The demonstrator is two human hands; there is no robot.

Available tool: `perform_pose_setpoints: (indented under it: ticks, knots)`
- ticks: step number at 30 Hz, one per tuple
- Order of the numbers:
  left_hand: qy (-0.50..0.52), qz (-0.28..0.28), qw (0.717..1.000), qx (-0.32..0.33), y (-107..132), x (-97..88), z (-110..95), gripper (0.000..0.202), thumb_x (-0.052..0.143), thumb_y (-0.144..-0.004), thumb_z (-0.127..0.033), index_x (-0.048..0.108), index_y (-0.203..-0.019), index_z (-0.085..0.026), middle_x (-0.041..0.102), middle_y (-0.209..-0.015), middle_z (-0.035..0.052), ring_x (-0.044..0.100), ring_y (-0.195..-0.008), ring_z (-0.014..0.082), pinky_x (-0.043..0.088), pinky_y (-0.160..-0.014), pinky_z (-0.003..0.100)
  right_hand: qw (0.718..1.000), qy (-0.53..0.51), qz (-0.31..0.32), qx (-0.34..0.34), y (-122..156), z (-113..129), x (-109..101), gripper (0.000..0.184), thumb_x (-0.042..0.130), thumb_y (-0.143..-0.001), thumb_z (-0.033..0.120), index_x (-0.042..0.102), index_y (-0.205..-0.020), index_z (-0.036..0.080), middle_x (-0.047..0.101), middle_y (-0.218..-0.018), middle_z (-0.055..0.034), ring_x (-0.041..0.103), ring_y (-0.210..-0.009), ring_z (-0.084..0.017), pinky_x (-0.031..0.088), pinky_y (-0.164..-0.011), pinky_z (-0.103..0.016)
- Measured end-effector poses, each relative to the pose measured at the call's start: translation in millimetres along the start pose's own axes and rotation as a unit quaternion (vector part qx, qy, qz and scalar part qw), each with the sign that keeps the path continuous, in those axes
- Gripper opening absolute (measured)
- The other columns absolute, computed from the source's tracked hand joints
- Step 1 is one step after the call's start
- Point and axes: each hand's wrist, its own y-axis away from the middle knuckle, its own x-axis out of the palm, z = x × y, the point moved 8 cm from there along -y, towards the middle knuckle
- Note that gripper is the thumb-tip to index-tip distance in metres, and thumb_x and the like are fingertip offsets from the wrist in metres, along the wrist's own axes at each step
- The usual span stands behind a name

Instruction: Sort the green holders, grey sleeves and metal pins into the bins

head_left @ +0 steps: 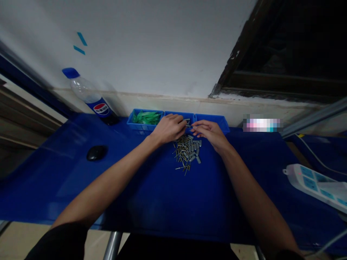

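My left hand (pixel 169 129) is closed, its curled fingers bent down at the front of the middle blue bin (pixel 176 114). Opposite it, my right hand (pixel 209 133) pinches thumb and forefinger together near the left fingertips. Something small and greyish shows between the two hands; its kind is too small to tell. Just below them on the table lies a heap of thin metal pins (pixel 182 150), brassy and silver. Short grey cylinders (pixel 195 144) are mixed in along its right side.
Green pieces fill the left blue bin (pixel 145 127); the right blue bin (pixel 217 121) stands beside the middle one. On the blue table (pixel 162 202) are a cola bottle (pixel 93 97), a black mouse (pixel 96 153) and, far right, a white power strip (pixel 311 180). The wall rises behind.
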Motion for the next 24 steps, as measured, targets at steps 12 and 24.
perform_pose_setpoints:
  ticks: [12,24]
  knots:
    - [-0.150,-0.085,0.969,0.178,-33,-8.0,17,0.027,0.046,-0.107,-0.027,0.069,-0.099,-0.015,0.069,-0.096,0.0122,0.059,-0.087,0.0244,0.042,-0.080,0.041,0.998,0.044,0.054,0.010,-5,-12,8,0.013,0.073,-0.083,0.027,0.077,-0.094,0.021,0.080,-0.085,-0.0080,0.068,-0.071,-0.018,0.050,-0.064,-0.032]
    - [-0.104,-0.058,0.992,0.052,-39,-25.0,28,0.034,0.041,-0.102,-0.024,0.073,-0.097,-0.012,0.070,-0.084,0.0141,0.061,-0.070,0.0238,0.040,-0.067,0.039,0.994,0.079,0.079,-0.020,-7,-5,10,0.009,0.075,-0.084,0.026,0.076,-0.091,0.021,0.078,-0.080,-0.0069,0.067,-0.067,-0.017,0.053,-0.063,-0.034]
